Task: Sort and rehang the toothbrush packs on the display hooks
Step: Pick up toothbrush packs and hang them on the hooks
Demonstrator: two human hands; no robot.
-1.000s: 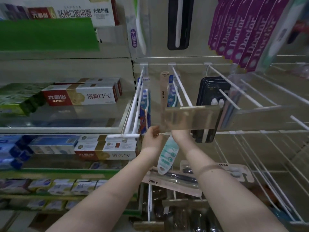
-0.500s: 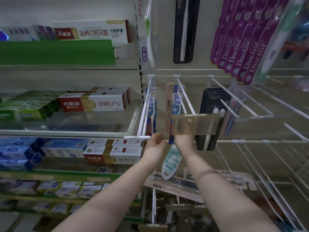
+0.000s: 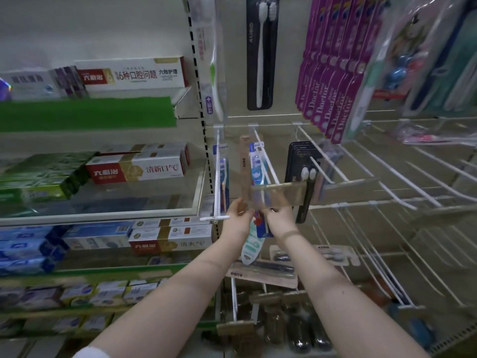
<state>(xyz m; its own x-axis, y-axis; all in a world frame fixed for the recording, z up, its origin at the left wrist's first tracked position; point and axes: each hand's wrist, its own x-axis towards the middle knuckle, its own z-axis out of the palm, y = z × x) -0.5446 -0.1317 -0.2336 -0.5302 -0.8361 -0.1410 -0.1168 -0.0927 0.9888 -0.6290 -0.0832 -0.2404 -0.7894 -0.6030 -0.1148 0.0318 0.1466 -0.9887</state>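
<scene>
- We find the blue toothbrush pack (image 3: 257, 174) hanging on the display hook (image 3: 272, 169), behind the clear label holder (image 3: 277, 193).
- Left hand (image 3: 236, 218): curled fingers grip the pack's lower edge.
- Right hand (image 3: 281, 217): just beside the pack (fingers blurred and partly hidden); we cannot tell its grip.

Toothpaste boxes (image 3: 134, 169) sit on shelves (image 3: 103, 214) at left; toothbrush packs (image 3: 256, 171) hang on hooks (image 3: 218, 161) to their right
</scene>
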